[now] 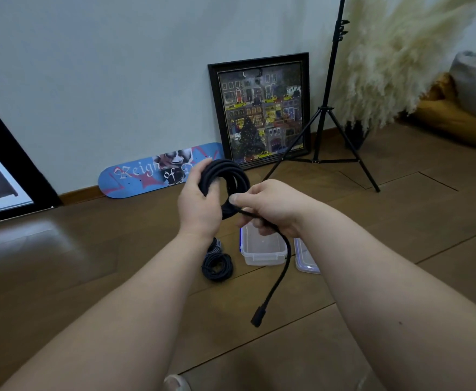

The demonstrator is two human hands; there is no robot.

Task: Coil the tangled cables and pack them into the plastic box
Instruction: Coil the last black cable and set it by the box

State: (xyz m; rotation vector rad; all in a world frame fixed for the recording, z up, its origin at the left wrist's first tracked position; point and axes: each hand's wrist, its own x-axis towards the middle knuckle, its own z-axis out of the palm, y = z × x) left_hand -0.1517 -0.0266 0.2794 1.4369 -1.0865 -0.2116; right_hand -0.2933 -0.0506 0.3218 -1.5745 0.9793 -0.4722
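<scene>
My left hand [198, 204] grips a coil of thick black cable [232, 174] held up above the floor. My right hand [268, 206] pinches the loose tail of the same cable just below the coil. The tail curves down past my right wrist and ends in a black plug [258, 316] hanging free. On the floor below sits the clear plastic box [262, 246] with blue clips, open. Its lid [304, 259] lies to the right, partly hidden by my right forearm. Two more coiled cables lie left of the box: a dark one [217, 266] and a striped one [213, 246] behind it.
A blue skateboard deck [146, 174] and a framed picture [262, 111] lean on the wall behind. A black tripod stand [324, 136] spreads its legs at right. Pampas grass in a dark vase [355, 134] and cushions [456, 119] fill the far right. A dark framed panel [2, 170] leans at left.
</scene>
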